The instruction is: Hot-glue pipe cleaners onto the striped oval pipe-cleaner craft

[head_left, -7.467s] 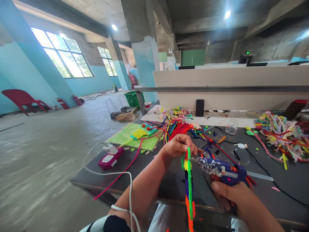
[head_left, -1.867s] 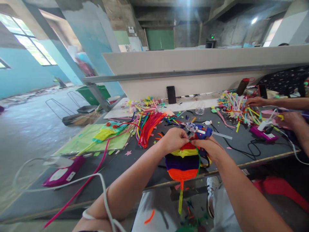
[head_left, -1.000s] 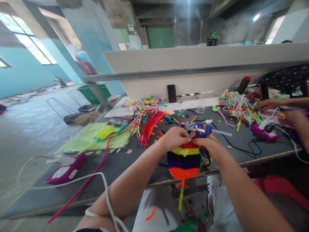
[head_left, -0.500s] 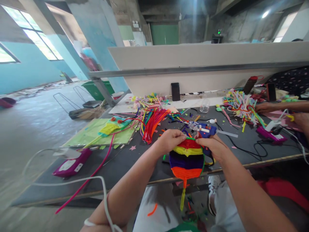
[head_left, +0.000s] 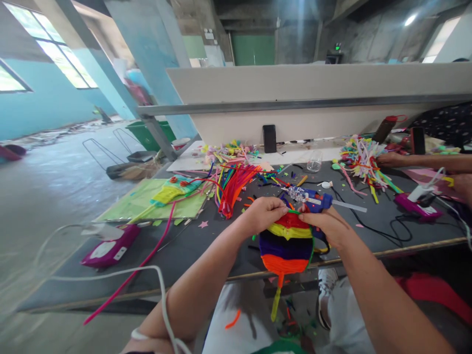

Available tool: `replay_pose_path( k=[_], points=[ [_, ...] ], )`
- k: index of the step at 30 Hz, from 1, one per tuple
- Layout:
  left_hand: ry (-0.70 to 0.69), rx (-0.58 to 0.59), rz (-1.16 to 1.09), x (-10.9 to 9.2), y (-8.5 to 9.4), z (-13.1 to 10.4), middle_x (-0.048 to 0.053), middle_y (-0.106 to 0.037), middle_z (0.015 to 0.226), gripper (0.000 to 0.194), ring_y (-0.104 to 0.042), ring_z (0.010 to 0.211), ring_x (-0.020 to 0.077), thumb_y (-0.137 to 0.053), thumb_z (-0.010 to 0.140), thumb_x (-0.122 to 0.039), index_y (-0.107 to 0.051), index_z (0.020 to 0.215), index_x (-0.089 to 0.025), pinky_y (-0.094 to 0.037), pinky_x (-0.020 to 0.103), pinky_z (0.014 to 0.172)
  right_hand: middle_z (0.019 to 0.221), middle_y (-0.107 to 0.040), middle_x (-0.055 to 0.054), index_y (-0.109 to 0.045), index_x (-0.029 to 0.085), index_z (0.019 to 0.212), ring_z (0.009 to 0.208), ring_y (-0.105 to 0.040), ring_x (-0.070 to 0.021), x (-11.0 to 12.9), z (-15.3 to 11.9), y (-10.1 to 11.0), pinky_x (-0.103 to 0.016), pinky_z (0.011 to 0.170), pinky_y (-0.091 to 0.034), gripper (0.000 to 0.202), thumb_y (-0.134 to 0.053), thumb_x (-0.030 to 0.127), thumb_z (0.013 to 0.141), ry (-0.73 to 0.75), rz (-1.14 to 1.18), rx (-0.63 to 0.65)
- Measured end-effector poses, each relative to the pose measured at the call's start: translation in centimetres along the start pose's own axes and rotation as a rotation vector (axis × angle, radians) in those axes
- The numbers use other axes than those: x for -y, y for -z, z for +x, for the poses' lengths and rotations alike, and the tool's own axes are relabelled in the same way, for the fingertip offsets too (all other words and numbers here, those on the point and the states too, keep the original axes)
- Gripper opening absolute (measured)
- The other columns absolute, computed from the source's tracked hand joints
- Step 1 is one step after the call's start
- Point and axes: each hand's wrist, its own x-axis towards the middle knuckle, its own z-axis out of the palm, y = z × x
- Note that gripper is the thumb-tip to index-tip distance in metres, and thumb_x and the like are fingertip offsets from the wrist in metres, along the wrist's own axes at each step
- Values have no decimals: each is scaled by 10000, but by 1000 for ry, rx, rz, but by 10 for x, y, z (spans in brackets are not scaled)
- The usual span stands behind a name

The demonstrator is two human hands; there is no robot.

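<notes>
Red-topped striped paddle (head_left: pixel 286 250) hanging across the worktop's (head_left: pixel 177 255) front edge, left fingers (head_left: pixel 277 212) and right fingers (head_left: pixel 309 218) pinching its green-trimmed top, blue glue gun (head_left: pixel 317 201) showing behind, grip partly hidden.

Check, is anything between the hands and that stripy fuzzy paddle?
Nothing visible: the left hand and right hand pinch the top edge of the striped, fuzzy, paddle-shaped craft. The blue glue gun is beside the right hand.
</notes>
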Motion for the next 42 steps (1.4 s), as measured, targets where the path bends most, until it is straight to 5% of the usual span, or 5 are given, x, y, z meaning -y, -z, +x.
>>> replay_pose_path(
  k=[6, 16, 33, 42],
  points=[
    [94, 88, -335, 4, 7, -9, 33, -675, 833, 294, -600, 735, 129, -682, 727, -338, -632, 932, -133, -457, 219, 669, 658, -672, 31, -686, 226, 704, 644, -607, -180, -6, 1, 4, -310, 650, -457, 120, -741, 191, 603, -1, 40, 51],
    [113, -86, -319, 9, 6, -4, -46, -513, 556, 265, -419, 519, 63, -617, 785, -373, -637, 717, -118, -304, 183, 499, 701, -647, 32, -652, 222, 747, 658, -575, -174, -19, 5, 8, -311, 651, -434, 154, -754, 225, 631, -7, -9, 38],
    [138, -71, -400, 12, 7, -20, 37, -682, 672, 247, -582, 601, 119, -672, 741, -330, -719, 766, -89, -449, 219, 601, 698, -595, 32, -639, 189, 767, 675, -539, -148, -17, 5, 4, -278, 641, -404, 139, -701, 215, 646, 51, -82, 46],
    [37, -101, -311, 20, 0, -26, 69, -722, 916, 293, -652, 792, 159, -584, 821, -282, -708, 1030, -118, -486, 219, 703, 723, -662, 43, -646, 210, 750, 696, -597, -161, -10, 1, -1, -281, 677, -435, 147, -698, 194, 613, 35, 10, 76]
  ],
)
